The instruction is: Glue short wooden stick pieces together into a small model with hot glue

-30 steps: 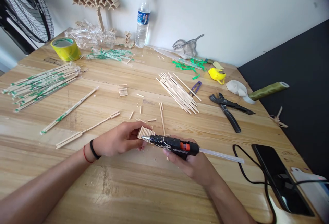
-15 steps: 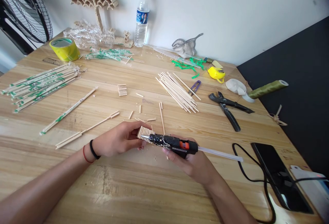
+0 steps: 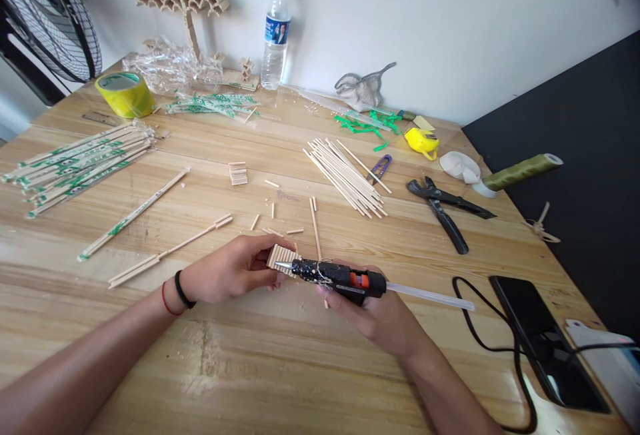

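My left hand (image 3: 237,270) is closed around a small ridged block of short wooden sticks (image 3: 281,257), held between thumb and fingers. In my right hand (image 3: 375,315) is a black hot glue gun (image 3: 345,280) with an orange part and a clear glue stick coming out of its back. Its metal nozzle lies over the block's ridged face; whether it touches, I cannot tell. A thin stick (image 3: 315,225) lies just beyond the gun. Several cut stick pieces (image 3: 255,222) are scattered past my left hand, and a second small stick block (image 3: 238,173) sits farther back.
Loose sticks (image 3: 345,182) lie in a pile near purple snips (image 3: 381,167) and black cutting pliers (image 3: 445,208). Wrapped chopsticks (image 3: 85,162) and yellow tape (image 3: 125,95) are at left. A bottle (image 3: 276,35) stands behind. A phone (image 3: 545,342) and black cable (image 3: 517,368) lie at right.
Almost nothing differs. The glue gun has shifted very slightly to the right over the block; both hands keep their hold.
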Tool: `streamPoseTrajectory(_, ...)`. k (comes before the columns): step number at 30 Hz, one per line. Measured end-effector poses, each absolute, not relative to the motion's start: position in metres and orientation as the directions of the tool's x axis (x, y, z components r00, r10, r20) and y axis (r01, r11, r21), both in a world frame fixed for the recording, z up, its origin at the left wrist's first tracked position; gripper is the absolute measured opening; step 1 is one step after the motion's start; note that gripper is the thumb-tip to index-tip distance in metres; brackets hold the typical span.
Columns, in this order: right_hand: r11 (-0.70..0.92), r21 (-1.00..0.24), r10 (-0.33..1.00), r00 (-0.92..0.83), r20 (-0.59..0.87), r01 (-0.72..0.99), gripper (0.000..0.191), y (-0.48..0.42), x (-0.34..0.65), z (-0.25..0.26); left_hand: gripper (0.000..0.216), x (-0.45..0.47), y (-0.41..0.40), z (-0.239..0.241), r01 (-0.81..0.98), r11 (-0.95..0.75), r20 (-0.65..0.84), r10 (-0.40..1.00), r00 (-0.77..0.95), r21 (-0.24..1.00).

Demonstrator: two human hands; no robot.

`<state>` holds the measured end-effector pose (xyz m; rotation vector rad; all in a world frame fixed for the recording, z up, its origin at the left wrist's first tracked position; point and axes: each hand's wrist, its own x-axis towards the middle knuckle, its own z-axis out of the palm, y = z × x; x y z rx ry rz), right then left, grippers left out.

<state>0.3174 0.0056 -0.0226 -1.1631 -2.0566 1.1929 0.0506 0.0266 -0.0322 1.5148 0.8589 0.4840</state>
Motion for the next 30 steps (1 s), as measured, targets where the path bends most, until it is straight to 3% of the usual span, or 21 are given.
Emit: streamPoseTrajectory(30,0.260,-0.835,0.849,-0.526,-0.041,0.484,0.018,0.0062,0.3161,-0.0174,0.044,0.0519,0.0264,-0.0296,0.275,0.015,-0.189,0.764,0.617,0.961)
